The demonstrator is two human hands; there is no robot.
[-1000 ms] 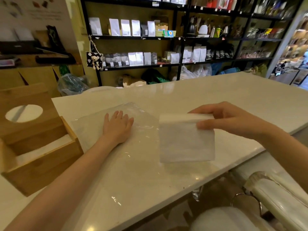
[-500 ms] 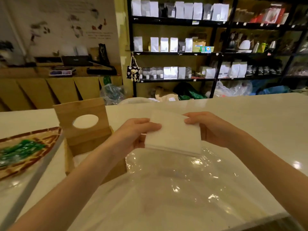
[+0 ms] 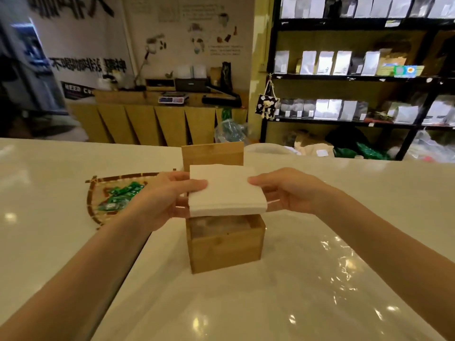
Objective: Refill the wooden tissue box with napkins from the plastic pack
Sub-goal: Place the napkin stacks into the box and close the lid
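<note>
A white stack of napkins (image 3: 225, 190) hangs level just above the open wooden tissue box (image 3: 225, 247), held from both sides. My left hand (image 3: 170, 200) grips its left edge with the thumb on top. My right hand (image 3: 285, 190) grips its right edge the same way. The box's hinged lid (image 3: 213, 153) stands upright behind the stack. The box's inside shows below the stack's near edge; I cannot tell what lies in it. The clear plastic pack (image 3: 307, 286) lies flat and crinkled on the white counter, to the right of and in front of the box.
A woven bamboo tray (image 3: 98, 190) holding green wrapped candies sits on the counter (image 3: 44, 217) left of the box, partly behind my left hand. Beyond the counter stand a wooden cabinet and black shelves with white bags.
Both hands carried the napkin stack left from above the plastic pack to directly over the open box. One second ago only my right hand held it while my left pressed the pack.
</note>
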